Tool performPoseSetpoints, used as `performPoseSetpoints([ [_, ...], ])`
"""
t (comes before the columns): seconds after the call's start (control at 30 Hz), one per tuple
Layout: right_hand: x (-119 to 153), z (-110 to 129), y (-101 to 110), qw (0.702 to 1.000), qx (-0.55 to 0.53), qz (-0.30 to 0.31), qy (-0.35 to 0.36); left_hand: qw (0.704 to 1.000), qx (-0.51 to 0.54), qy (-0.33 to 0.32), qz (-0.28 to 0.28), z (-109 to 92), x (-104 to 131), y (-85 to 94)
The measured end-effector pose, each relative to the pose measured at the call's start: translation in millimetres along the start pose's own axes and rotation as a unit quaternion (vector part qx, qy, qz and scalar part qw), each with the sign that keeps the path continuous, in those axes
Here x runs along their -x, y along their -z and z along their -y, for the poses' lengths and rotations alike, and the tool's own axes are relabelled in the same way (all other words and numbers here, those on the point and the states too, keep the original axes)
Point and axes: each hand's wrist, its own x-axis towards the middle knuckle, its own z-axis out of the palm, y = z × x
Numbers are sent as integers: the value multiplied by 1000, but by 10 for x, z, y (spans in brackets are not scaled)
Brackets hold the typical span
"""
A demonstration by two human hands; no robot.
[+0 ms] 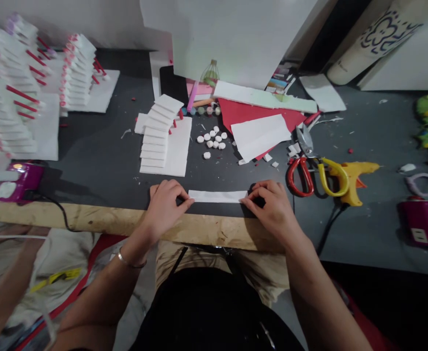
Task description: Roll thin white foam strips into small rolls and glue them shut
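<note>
A narrow white paper strip (pixel 217 196) stretches between my two hands, close to the table's wooden front edge. My left hand (pixel 168 202) pinches its left end between thumb and fingers. The right end is pinched the same way by my right hand (pixel 268 202). Beyond the strip, a small white staircase model (pixel 155 146) with a few red posts stands on a white board (pixel 177 156). Several small white discs (pixel 214 139) lie to the right of that model. Red-and-yellow-handled scissors (pixel 305 146) rest just beyond my right hand.
A yellow glue gun (pixel 356 180) lies beside the scissors, its cable running off the edge. Finished-looking staircase models (pixel 77 73) crowd the left. Red sheet (pixel 268 112), white paper (pixel 260 136) and scraps lie at centre back. Purple power boxes (pixel 424 222) sit at both sides. Another person's arm (pixel 12 273) shows lower left.
</note>
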Motion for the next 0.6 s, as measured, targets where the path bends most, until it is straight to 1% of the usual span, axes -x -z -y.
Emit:
performPoseSetpoints([
  [0.13,-9,-5,6,1000,-1,12,-7,1000,-11,-10,-4,-21,13,-7],
  [0.23,-2,-13,-3,1000,7,14,-1,999,-24,-14,-17,-16,20,-30],
  [0.37,29,17,-12,998,34,15,42,999,-4,-26,-43,12,32,-67],
  [0.47,53,70,30,992,91,32,83,997,-8,-70,-43,18,62,-79],
  [0.6,68,103,129,978,139,82,134,987,-73,-136,-53,8,108,-61],
])
